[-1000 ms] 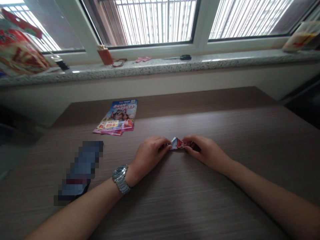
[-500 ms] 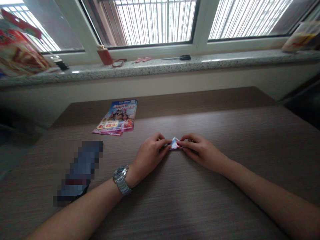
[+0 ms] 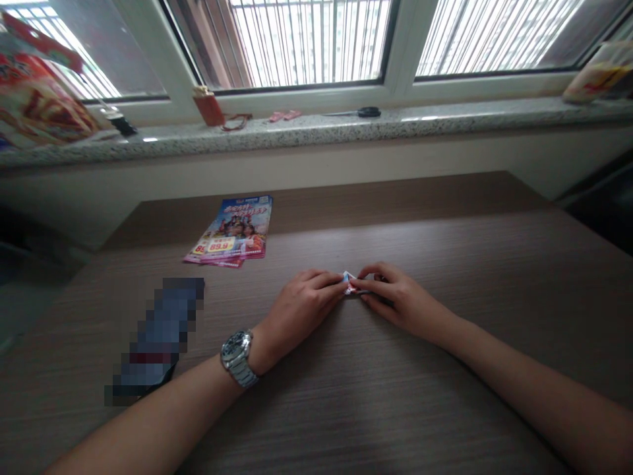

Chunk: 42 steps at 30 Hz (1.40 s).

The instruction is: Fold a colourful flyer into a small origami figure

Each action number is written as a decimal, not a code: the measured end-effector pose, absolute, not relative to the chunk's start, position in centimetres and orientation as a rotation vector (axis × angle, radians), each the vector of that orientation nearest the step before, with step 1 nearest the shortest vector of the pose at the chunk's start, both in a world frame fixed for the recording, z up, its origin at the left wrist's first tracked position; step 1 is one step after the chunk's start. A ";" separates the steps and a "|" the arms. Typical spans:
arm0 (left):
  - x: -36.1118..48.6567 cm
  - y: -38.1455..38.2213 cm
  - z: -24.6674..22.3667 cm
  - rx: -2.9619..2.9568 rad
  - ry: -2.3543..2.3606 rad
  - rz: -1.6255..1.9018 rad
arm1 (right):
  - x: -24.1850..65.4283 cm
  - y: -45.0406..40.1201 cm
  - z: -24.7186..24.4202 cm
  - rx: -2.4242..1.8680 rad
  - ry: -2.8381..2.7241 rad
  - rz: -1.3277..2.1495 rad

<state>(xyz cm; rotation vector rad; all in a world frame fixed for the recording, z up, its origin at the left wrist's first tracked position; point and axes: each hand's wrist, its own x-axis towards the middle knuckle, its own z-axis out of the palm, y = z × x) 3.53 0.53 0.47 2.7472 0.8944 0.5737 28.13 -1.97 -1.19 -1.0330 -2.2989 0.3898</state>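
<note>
A small folded piece of printed paper (image 3: 348, 284), white, blue and red, lies on the brown table (image 3: 316, 409) between my hands. My left hand (image 3: 309, 300), with a metal watch (image 3: 238, 356) on its wrist, presses its closed fingertips onto the paper's left part and covers it. My right hand (image 3: 390, 293) pinches the right side, thumb below and fingers above. Only a narrow strip of the paper shows between the fingertips, so its full shape is hidden.
A stack of colourful flyers (image 3: 237, 227) lies at the back left. Nearer, a blurred dark phone-like object (image 3: 161, 336) rests beside my left forearm. On the stone windowsill (image 3: 316, 132) are scissors (image 3: 366, 112), a reddish-brown case (image 3: 210, 109), pink pieces (image 3: 285, 116) and a food bag (image 3: 39, 99).
My left hand has shifted slightly right, its fingers now flatter and further over the paper, hiding more of it. My right hand keeps almost the same place.
</note>
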 end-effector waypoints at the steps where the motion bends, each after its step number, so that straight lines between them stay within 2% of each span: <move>1: 3.5 0.6 0.5 2.751 0.892 0.570 | 28.1 -2.0 -1.1 -1.033 -2.300 0.389; 12: 3.3 0.6 0.6 2.750 0.884 0.536 | 28.5 -2.1 -1.0 -1.035 -2.272 0.377; 30: 3.2 0.2 0.4 2.721 0.938 0.712 | 28.4 -2.4 -0.5 -1.034 -2.188 0.423; 42: 3.4 -0.3 1.2 2.439 0.978 0.731 | 28.6 -2.8 -0.3 -0.913 -2.242 0.437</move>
